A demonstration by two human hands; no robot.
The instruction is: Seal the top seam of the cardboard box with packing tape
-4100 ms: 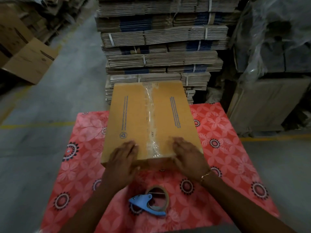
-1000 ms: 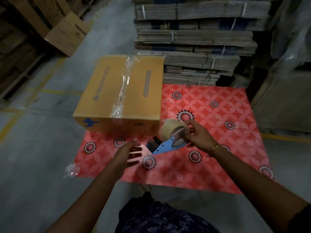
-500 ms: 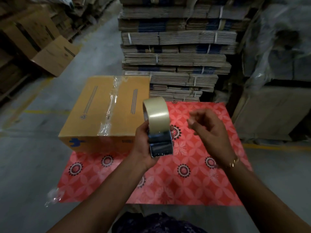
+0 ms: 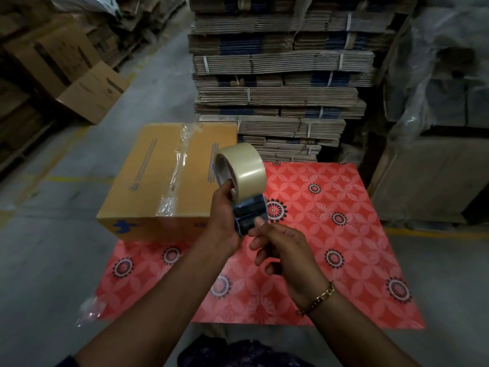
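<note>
A brown cardboard box (image 4: 148, 178) stands on the left end of the table with the red flowered cloth (image 4: 330, 234). A strip of clear tape (image 4: 176, 168) runs along its top seam and over the near edge. My left hand (image 4: 225, 210) holds a blue tape dispenser (image 4: 250, 214) upright in front of me, to the right of the box, with a roll of clear packing tape (image 4: 244, 169) on top. My right hand (image 4: 280, 250) is just below the dispenser, its fingertips touching the lower end. Whether it pinches the tape end is not clear.
A tall stack of flattened, strapped cartons (image 4: 280, 75) rises right behind the table. Open boxes (image 4: 92, 94) lie on the floor at the left. Plastic-wrapped goods (image 4: 436, 102) stand at the right. A crumpled bit of clear film (image 4: 88, 311) hangs at the cloth's near left corner.
The box moved to the table's left end. The dispenser passed from my right hand to my left, which holds it upright. My right hand dropped to the dispenser's lower end.
</note>
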